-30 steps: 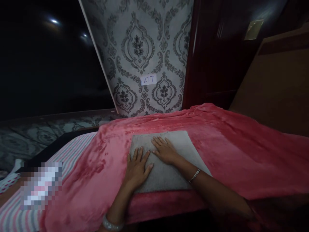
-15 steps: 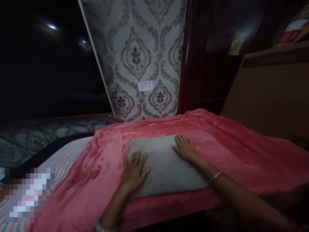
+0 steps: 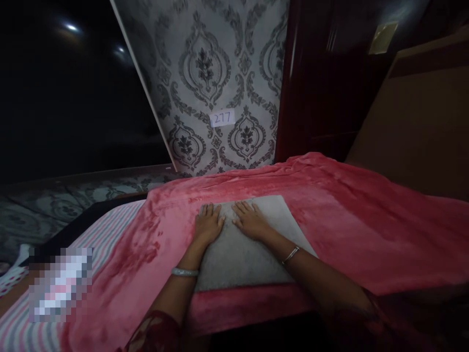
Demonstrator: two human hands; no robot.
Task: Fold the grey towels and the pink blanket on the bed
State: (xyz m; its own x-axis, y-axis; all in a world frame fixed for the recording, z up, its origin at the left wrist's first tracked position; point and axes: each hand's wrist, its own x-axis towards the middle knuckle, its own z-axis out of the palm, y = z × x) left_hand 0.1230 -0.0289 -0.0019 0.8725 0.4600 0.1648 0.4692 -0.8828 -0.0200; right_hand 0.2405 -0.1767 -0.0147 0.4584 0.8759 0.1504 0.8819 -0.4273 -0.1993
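Note:
A grey rectangular piece of plush fabric (image 3: 252, 264) lies flat on a pink plush blanket (image 3: 340, 230). My left hand (image 3: 209, 224) rests palm down at its far left corner, fingers stretched out. Close to it, my right hand (image 3: 250, 220) lies flat near the far edge of the grey piece, fingers spread. Neither hand grips anything. What lies under the palms is hidden.
Striped cloth (image 3: 110, 230) shows past the blanket's left side, near a blurred patch. Behind stand a large dark screen (image 3: 73, 107), patterned wallpaper with a paper label (image 3: 223, 118) reading 277, and a dark red door (image 3: 318, 88). A brown board (image 3: 421, 122) leans at the right.
My right hand has slid left across the grey fabric, away from its far right corner. My left hand has moved forward to the far left corner. The camera view has shifted slightly.

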